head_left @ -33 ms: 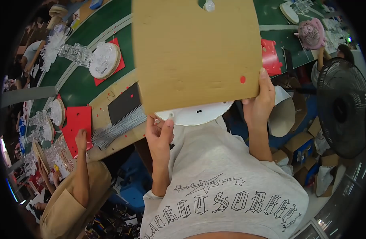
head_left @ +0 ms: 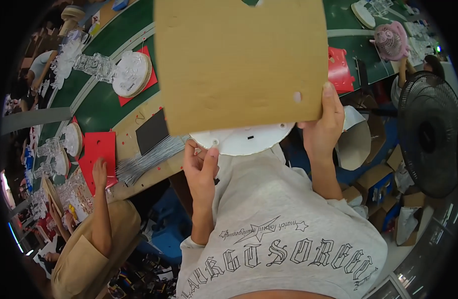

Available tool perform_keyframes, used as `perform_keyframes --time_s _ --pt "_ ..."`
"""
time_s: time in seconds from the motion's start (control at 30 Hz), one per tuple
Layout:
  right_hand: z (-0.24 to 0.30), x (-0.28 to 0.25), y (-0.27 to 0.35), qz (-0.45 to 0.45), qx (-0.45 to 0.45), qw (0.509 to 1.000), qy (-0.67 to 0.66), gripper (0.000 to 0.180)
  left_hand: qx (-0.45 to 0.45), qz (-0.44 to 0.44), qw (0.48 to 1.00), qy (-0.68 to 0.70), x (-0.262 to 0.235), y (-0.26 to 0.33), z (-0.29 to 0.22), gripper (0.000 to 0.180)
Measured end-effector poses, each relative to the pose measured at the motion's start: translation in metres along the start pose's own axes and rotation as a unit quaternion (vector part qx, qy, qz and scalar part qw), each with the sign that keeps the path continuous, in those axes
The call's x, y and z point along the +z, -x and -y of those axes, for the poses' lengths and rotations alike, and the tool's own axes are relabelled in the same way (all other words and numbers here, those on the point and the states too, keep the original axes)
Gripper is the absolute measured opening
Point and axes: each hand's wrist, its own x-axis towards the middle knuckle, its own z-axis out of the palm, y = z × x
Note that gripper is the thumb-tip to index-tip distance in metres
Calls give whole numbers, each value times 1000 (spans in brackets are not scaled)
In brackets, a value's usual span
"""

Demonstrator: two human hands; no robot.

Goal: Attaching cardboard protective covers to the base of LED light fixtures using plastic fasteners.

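A large brown cardboard sheet (head_left: 239,70) is held up in front of me, with a small hole near its lower right corner and a notch at its top edge. My right hand (head_left: 322,127) grips the sheet's lower right side, thumb along the edge. Beneath the cardboard, the near part of a round white disc (head_left: 234,143) shows, with small round holes and a black slot; the cardboard hides its far part. My left hand (head_left: 203,162) pinches the disc's left rim, thumb beside one of the holes.
Left on the green table (head_left: 101,45) lie a bundle of thin grey wires (head_left: 151,158), a black sheet (head_left: 151,132), red sheets (head_left: 96,149) and clear parts on white discs (head_left: 131,74). A co-worker's arm (head_left: 101,214) reaches in there. A black fan (head_left: 431,134) and cardboard boxes (head_left: 376,179) are at right.
The cardboard has shifted a little left and toward me over the disc. Its small hole showed red before and shows whitish now. The co-worker's hand at left has moved slightly.
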Motion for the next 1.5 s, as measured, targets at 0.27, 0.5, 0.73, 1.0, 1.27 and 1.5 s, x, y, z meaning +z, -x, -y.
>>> perform_keyframes --time_s 0.27,0.5,0.73,1.0,1.27,1.5 --pt "2 26 0 87 -55 985 139 31 178 -59 944 -271 2 16 -30 21" --pt "-15 12 6 68 -134 963 224 31 163 -38 953 -254 -6 1 -33 19" --pt "-6 5 -13 57 -32 998 25 35 49 39 997 -46 -1 2 -18 15" --pt "23 -24 -8 9 76 985 156 46 66 46 997 8 7 -4 -5 18" --pt "-1 -47 5 44 81 979 181 49 46 -6 990 131 -3 -6 18 57" --pt "-2 -55 0 82 23 954 288 49 21 -35 997 -62 10 -9 -3 34"
